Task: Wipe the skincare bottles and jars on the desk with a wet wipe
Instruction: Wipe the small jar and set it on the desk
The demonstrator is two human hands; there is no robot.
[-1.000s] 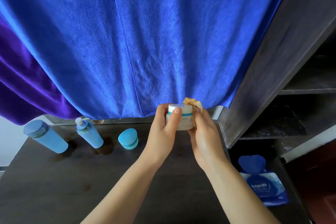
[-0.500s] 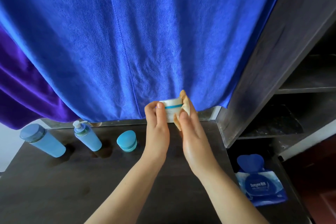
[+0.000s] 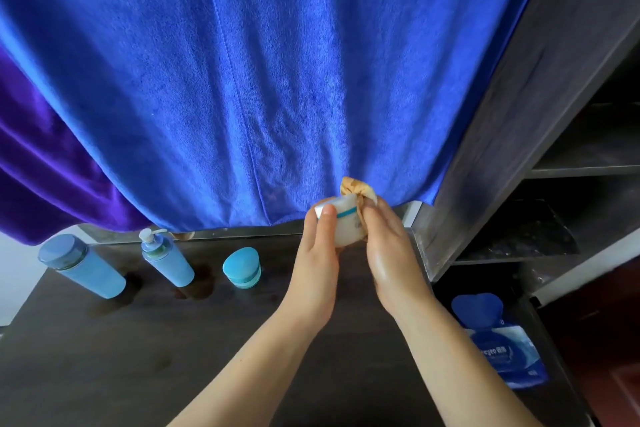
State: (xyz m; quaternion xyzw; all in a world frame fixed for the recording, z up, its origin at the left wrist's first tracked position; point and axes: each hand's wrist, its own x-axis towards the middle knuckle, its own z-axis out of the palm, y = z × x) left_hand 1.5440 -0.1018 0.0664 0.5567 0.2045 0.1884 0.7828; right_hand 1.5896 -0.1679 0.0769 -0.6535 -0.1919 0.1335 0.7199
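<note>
You're mid-wipe: your left hand (image 3: 317, 262) grips the jar (image 3: 341, 220) above the desk (image 3: 145, 350), tilted, while your right hand (image 3: 388, 246) pinches the wipe (image 3: 356, 189) against its far side. Next, I'd say, turn the jar to reach unwiped faces, then set it down by the teal jar (image 3: 242, 267) to your left. Your fingers hide the jar's base and most of the wipe.

Partly legible white lettering, perhaps "ycyeo", on blue wipe pack (image 3: 505, 354)
</note>
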